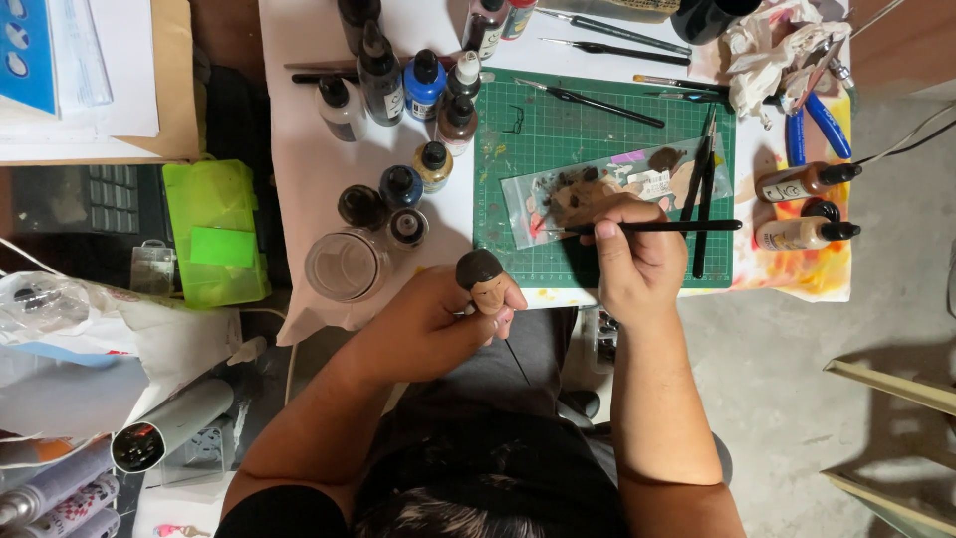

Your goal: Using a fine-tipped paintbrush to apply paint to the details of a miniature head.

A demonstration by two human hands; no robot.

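Fingers of the left hand (438,319) wrap tight around a small figure head (484,279), thumb and forefinger pinching it just below the dark brown hair cap, holding it out at the near edge of the table. Over on the other side, the right hand (632,254) closes in a pen grip on a thin black paintbrush (657,226), lying level, its tip pointing left over a clear plastic bag (607,194) smeared with brown and skin-tone paint, serving as a palette.

By the look of it the head is well along: hair painted dark, face in flesh tone, with what seem to be eyes and brows in place. Finer detail is too small to judge, and the brush hovers at the palette rather than on the piece, so touch-ups look likely to remain.

Outward now: a green cutting mat (538,134) flecked with paint, spare brushes (702,169) lying across it, a cluster of paint bottles (403,90) to the left, a clear glass jar (347,264), crumpled tissue (772,50), blue-handled pliers (812,125). All this sits on a white table (309,169); a lime-green plastic box (214,229) stands beside it, grey concrete floor (797,379) to the right.
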